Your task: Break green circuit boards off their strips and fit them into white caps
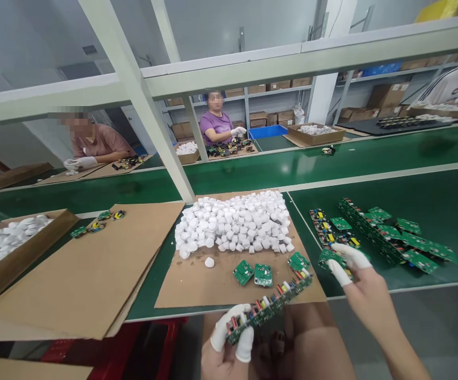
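My left hand, in white finger covers, grips the near end of a long strip of circuit boards with upright components, tilted up to the right over the table's front edge. On the right, my right hand, also with white finger covers, has thumb and finger around a small green board beside a row of populated boards. Two separate green boards lie on the cardboard sheet. Another green board is just beyond the strip's far end.
White caps are heaped on the cardboard, with one loose cap in front. Green boards are piled at right. Cardboard sheets and a box of caps occupy the left. A frame post rises ahead; people sit across the green belt.
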### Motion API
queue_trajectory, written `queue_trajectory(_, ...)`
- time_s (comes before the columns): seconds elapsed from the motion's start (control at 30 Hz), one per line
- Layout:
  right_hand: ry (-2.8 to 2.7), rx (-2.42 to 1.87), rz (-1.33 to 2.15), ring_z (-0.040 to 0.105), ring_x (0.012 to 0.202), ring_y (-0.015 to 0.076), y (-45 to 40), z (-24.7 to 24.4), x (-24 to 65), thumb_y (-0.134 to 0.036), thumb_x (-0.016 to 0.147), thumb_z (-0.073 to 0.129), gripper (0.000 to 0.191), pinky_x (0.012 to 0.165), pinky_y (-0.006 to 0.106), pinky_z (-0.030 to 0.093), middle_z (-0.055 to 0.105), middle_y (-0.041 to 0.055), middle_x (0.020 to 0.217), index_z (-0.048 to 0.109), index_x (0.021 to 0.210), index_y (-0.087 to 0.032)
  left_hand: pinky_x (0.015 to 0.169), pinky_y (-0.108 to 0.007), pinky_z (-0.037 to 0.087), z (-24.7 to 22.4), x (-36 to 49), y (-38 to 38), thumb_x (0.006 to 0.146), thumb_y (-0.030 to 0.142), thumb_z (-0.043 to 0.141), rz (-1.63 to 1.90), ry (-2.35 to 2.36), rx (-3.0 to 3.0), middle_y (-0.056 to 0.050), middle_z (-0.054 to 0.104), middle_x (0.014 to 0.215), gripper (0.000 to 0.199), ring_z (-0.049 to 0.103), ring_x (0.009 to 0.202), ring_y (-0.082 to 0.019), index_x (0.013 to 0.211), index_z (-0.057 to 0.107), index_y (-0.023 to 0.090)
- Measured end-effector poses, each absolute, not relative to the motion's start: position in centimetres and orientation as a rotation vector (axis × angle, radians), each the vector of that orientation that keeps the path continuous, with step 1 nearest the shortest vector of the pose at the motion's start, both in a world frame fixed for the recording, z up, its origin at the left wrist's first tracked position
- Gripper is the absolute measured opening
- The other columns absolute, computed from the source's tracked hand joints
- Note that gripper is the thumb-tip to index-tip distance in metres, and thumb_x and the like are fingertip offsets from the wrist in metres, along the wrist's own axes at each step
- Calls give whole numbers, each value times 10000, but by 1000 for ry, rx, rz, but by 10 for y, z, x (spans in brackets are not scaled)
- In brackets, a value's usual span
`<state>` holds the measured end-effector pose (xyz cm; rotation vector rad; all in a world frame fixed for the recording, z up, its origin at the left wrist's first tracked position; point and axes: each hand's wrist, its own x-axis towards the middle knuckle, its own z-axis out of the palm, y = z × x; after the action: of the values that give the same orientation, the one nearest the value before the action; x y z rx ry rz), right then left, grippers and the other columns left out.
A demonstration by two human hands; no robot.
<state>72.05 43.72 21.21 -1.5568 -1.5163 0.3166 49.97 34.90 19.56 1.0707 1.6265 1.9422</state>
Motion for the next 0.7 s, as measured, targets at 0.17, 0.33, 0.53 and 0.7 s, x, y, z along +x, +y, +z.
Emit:
queue_trajectory(0.17,-1701,-1401,197,442,1213,356,452,218,723,-406,815,468,409,1004,568,350,542,183,1260,621,1090,-145,674,-287,580,196,492,357,550,442,779,1857,1501,711,-64,736,747,355,692,693,-223,757,705,164)
queue_trajectory(0.33,-1753,-1053,1157,607,1054,248,422,232,699,-367,837,515,413,886,376,510,642,99,1152,533,1227,-235,684,-282,576,195,494,356,531,432,790,1834,1442,588,-43,736,748,342,691,696,-213,752,704,186)
queue_trajectory(0.53,-1758,-1286,755,684,765,200,404,225,682,-341,805,554,247,700,265,566,728,37,884,665,987,-216,765,-381,569,178,496,354,626,364,742,1825,1646,688,-61,737,795,271,690,750,-264,818,709,175)
queue_trajectory(0.7,-1629,-1325,414,682,641,169,390,211,673,-315,799,578,232,645,223,573,732,-5,821,660,1004,-246,777,-375,568,170,505,353,683,281,709,1913,1746,701,-51,739,818,198,689,781,-250,855,691,186)
